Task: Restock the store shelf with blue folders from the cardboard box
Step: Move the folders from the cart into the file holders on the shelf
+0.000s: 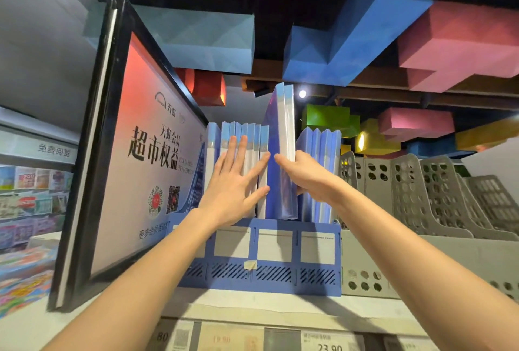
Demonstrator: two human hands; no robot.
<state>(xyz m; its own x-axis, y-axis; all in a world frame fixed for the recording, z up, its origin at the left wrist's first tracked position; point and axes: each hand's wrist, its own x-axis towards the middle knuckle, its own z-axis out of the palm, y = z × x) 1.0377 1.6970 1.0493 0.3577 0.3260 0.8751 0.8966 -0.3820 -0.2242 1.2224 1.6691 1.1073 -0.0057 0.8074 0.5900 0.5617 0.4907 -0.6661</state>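
With the flat, spread left hand holding the shelved folders aside, the right hand's grip, pinching the new blue folders, should lower them straight into the rack.

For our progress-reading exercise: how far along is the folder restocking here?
Done: blue folders stand in the blue rack. In hand: the right hand grips a raised folder, partly down between them; the left hand presses the left stack. Left: seating it; the box is unseen.

Tight-packed blue folders are filling the blue file rack; framed sign blocking its left, grey file racks its right; room lying open above it.
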